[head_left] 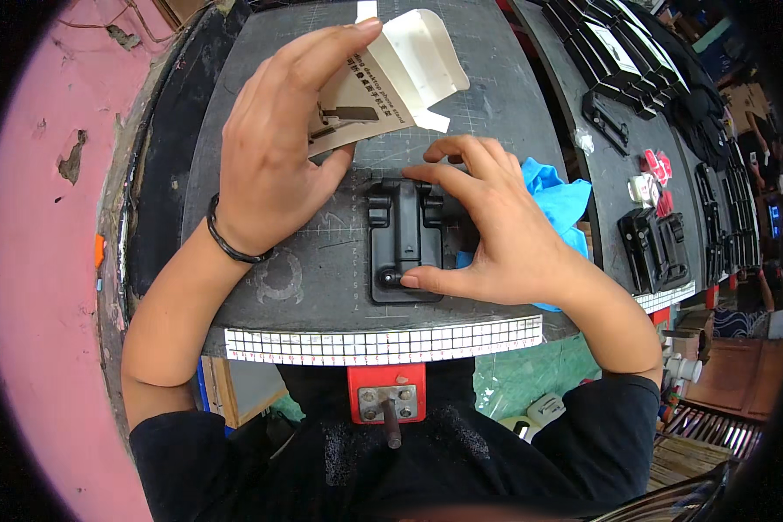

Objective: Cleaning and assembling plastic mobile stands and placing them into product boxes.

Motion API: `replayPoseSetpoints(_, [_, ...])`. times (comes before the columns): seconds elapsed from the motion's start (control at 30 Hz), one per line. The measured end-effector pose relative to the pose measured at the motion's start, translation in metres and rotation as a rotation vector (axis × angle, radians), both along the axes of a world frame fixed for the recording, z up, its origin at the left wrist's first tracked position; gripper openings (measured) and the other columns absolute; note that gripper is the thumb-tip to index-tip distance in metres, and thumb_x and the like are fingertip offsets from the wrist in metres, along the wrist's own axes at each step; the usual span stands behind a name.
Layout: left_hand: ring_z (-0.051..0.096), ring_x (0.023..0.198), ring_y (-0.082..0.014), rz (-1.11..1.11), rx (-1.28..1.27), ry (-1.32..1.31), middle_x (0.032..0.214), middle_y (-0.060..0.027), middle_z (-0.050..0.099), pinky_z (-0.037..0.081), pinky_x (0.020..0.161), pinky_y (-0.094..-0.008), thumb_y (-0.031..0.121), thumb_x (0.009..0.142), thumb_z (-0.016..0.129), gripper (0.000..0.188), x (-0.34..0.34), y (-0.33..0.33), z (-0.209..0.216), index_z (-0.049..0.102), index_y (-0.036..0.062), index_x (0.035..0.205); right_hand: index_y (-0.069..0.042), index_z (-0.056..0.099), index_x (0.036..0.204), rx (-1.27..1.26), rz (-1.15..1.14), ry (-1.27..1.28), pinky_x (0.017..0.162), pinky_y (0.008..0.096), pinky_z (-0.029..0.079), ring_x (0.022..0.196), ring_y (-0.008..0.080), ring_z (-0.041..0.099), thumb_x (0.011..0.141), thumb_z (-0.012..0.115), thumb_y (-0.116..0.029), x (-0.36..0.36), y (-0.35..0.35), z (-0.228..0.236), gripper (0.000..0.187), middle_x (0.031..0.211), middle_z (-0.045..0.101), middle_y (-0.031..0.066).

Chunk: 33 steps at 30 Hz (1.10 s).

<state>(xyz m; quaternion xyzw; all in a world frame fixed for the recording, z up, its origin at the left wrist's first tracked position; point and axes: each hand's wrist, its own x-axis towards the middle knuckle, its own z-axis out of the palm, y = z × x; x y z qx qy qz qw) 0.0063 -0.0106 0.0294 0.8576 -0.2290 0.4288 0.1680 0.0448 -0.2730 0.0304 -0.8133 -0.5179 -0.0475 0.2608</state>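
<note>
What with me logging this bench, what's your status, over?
Left hand holding open box. Right hand spread over black stand, touching it. Blue cloth partly behind right hand, not covering the stand.

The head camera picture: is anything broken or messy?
Yes! The pink wall has a ragged dark patch where its surface looks chipped away. The blue cloth lies crumpled beside the right hand. The black plastic piece shows no clear damage.

Here's a lane: bare mat (322, 265), left of the black device (406, 230) under the right hand (505, 222)! But blue cloth (558, 198) crowds that grip's right; ahead-left, the left hand (274, 139) and box (381, 91) block.
</note>
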Motion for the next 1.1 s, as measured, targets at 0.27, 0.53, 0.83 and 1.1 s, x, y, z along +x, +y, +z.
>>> replayPoseSetpoints(0.27, [0.066,0.119,-0.0348,0.005,-0.091,-0.015,0.139,-0.0076,0.066,0.054,0.099,-0.0432,-0.010,0.064,0.080,0.094,0.003,-0.006,-0.002,0.058,0.0191,0.150,-0.002,0.056,0.132,0.248,0.073,0.564,0.106,0.0426,0.050,0.125,0.0292,0.061,0.067,0.098,-0.018,-0.015,0.001,0.007,0.078,0.129,0.063,0.0148])
replayPoseSetpoints(0.53, [0.066,0.121,-0.0345,-0.083,-0.047,-0.009,0.141,-0.0093,0.064,0.053,0.100,-0.0450,-0.010,0.057,0.082,0.099,-0.002,-0.011,0.000,0.058,0.0158,0.150,-0.008,0.037,0.157,0.642,0.076,0.319,0.104,0.0303,0.050,0.116,0.0194,0.066,0.085,0.086,-0.007,-0.006,-0.027,0.035,0.087,0.133,0.061,0.0107])
replayPoseSetpoints(0.83, [0.066,0.126,-0.0423,-0.219,-0.027,0.073,0.142,-0.0237,0.063,0.056,0.103,-0.0454,-0.008,0.059,0.090,0.105,-0.014,-0.028,-0.003,0.049,0.0059,0.155,-0.003,0.038,0.149,0.773,-0.016,-0.066,0.101,0.0330,0.054,0.120,0.0218,0.061,0.083,0.089,0.000,0.007,-0.026,0.016,0.083,0.138,0.050,0.0149])
replayPoseSetpoints(1.1, [0.069,0.122,-0.0361,-0.263,-0.087,0.078,0.144,-0.0166,0.065,0.060,0.099,-0.0428,-0.001,0.062,0.087,0.102,-0.016,-0.035,-0.004,0.050,0.0099,0.156,-0.004,0.070,0.136,0.482,-0.020,-0.156,0.095,0.0399,0.051,0.105,0.0295,0.063,0.080,0.089,-0.017,0.007,-0.014,0.013,0.061,0.116,0.066,0.0157])
